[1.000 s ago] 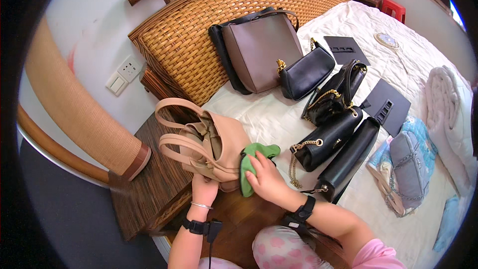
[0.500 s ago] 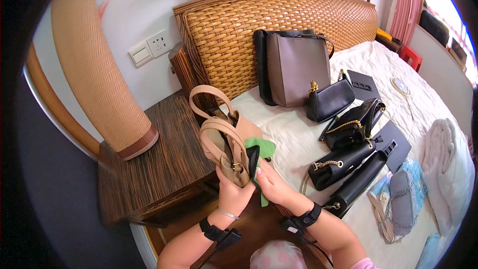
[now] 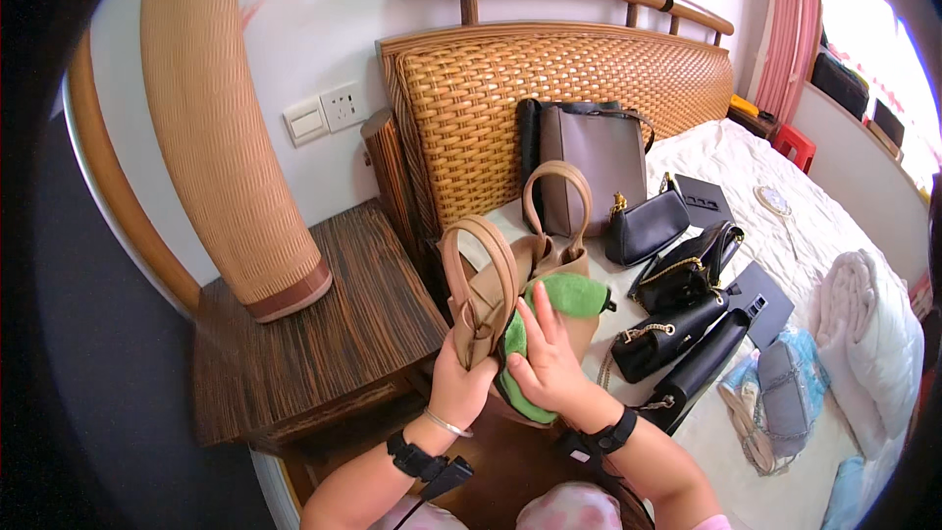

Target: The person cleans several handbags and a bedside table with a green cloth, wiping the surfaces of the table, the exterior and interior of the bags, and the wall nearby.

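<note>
Bedside: right hand (image 3: 546, 363) presses cloth (image 3: 549, 306) against handbag (image 3: 491, 304).

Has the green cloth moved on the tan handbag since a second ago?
Yes. The green cloth lay near the tan handbag's right edge under the right hand; now it spreads further up the bag's side, nearer its handles.

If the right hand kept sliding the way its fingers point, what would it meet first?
The right hand lies flat on the green cloth, fingers pointing up and away. It would probably reach the tan bag's handle first; depth is unclear.
</note>
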`<state>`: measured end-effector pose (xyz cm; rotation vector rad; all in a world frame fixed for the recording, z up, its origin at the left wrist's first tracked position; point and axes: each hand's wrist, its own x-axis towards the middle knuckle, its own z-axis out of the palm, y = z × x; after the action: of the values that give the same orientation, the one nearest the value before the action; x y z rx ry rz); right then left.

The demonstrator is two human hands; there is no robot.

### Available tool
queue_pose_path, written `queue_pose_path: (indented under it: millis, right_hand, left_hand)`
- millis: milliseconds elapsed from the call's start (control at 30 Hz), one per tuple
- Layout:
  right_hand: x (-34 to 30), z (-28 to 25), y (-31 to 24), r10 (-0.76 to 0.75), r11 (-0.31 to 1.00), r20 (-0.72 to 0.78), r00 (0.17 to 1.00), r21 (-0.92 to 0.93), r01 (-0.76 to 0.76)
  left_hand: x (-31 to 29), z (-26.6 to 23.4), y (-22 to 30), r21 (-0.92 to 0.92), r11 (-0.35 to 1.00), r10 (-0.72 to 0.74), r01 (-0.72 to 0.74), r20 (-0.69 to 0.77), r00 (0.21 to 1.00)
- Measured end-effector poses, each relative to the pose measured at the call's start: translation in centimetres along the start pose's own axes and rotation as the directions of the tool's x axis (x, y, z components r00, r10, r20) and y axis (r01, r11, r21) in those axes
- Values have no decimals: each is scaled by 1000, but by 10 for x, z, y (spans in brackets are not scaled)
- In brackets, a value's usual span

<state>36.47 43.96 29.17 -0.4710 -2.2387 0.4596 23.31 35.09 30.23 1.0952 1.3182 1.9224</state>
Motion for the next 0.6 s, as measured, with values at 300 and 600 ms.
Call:
queue_pose_path:
  millis: [300,600]
  right_hand:
    - [20,13,21,187,979,-73,980,-64,-192]
    - [41,52,-37,-50,967,217,975,254,-7]
  left_hand:
    - [9,-31,57,-18,1000,-9,9,2,1000]
    - [59,-110,74,120,971,233,-207,-269,935]
